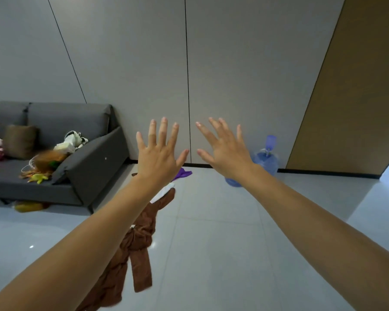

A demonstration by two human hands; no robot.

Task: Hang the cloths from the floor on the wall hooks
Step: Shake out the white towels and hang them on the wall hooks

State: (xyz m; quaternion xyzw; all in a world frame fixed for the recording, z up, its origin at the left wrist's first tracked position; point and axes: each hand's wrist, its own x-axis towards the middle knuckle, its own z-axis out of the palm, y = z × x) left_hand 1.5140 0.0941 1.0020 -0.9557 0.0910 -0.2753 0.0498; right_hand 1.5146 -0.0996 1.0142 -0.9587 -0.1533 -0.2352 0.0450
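Pale floor (211, 243): brown cloth (142, 254), purple cloth (183, 173), water bottle (265, 160)

The place looked like a living room in a home. A grey sofa (88, 158) stood against the pale wall (133, 63), with a brown cushion (20, 141) and a heap of mixed things (52, 160) on its seat. The floor (211, 243) was of glossy tiles, and a brown cloth (142, 265) lay on it. A blue water bottle (265, 161) stood by the wall.
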